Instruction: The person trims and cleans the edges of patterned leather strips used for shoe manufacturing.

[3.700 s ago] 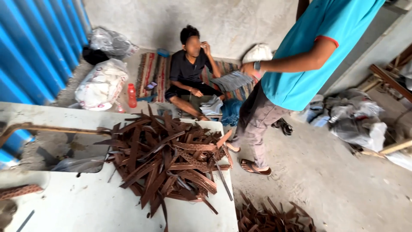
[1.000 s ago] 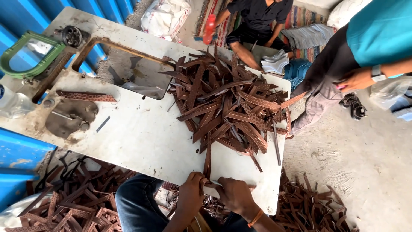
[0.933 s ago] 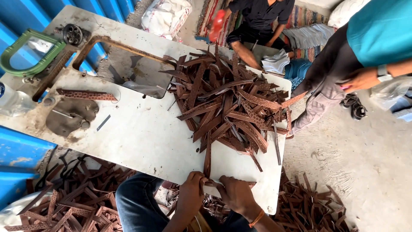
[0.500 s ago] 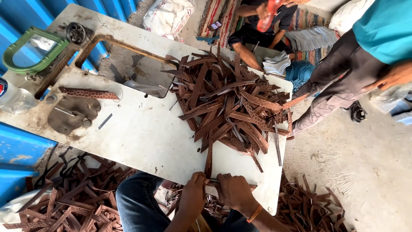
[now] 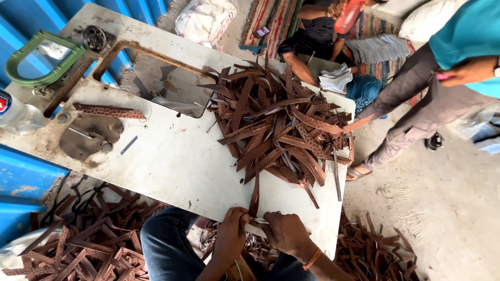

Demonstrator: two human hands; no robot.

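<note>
Brown strips [image 5: 78,247] litter the floor at far left, under the bench edge, against a blue corrugated wall [image 5: 23,174]. On the white bench [image 5: 177,161], left end: a green D-shaped frame [image 5: 44,60], a clear plastic bottle [image 5: 18,114], a small dark wheel [image 5: 95,37]. Just right of these, a flat grey metal plate [image 5: 88,136] and one patterned brown strip [image 5: 108,111] lying alone. A rusty-rimmed rectangular cutout [image 5: 156,78] opens in the bench top.

Centre: a big loose pile of brown leather strips [image 5: 284,122], crossed every way, some embossed. One single strip [image 5: 254,192] runs from the pile toward the near edge, almost straight at the worker.

Near edge: the worker sits, blue jeans [image 5: 166,244] showing below the bench. Left hand [image 5: 232,231] pinches the near end of that single strip, grip narrow, fingers curled on it. Right hand [image 5: 284,231] sits just beside, touching the left, fingers closed on the same strip end at the bench edge; an orange band [image 5: 312,258] on that wrist.

Further right, more strips on the concrete floor [image 5: 375,250]. Behind the bench a seated person in dark clothes [image 5: 317,31] on a striped mat. Far right, a standing person in a teal shirt [image 5: 469,36] and grey trousers.
</note>
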